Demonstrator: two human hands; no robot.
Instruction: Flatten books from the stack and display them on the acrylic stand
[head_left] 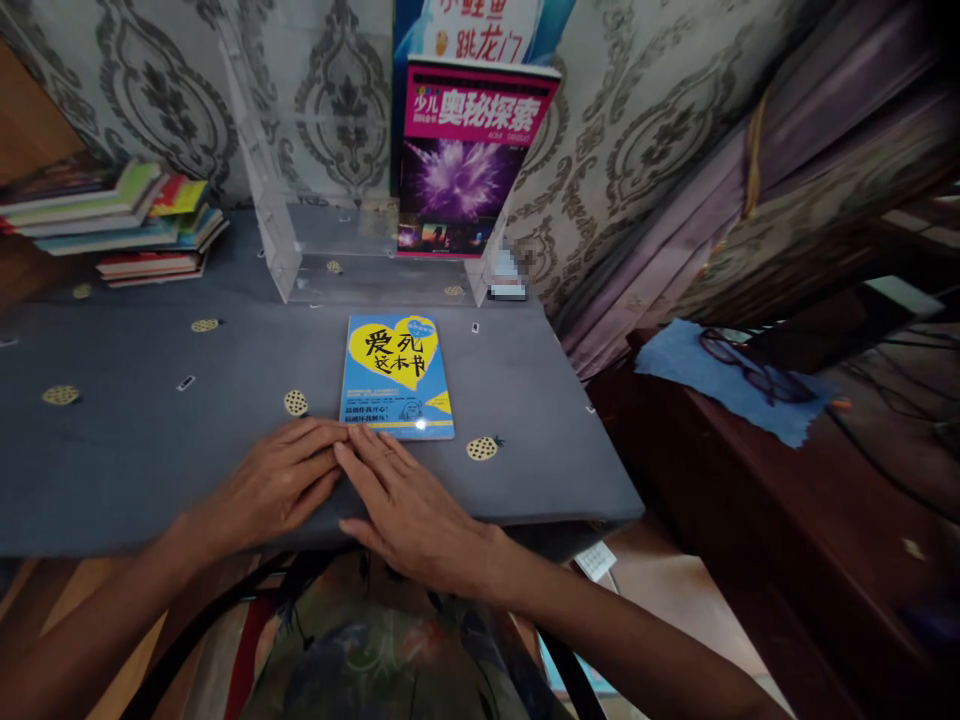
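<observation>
My left hand (289, 473) lies flat on the grey table cover, its fingers stretched toward the small blue book (397, 405). My right hand (405, 490) rests beside it, fingers extended, with its fingertips meeting those of my left hand. Both hands are open and neither grips anything. The blue book lies face up at my fingertips, showing a yellow heart and black Chinese characters on its cover. Whether my fingertips touch the book's lower edge, I cannot tell for certain.
A clear acrylic rack (382, 280) stands at the back, holding a magenta-and-purple book (469, 165) upright before a taller blue one. Stacked books (120, 215) sit at the back left. To the right, glasses (757, 370) lie on a blue cloth (682, 350) on dark furniture.
</observation>
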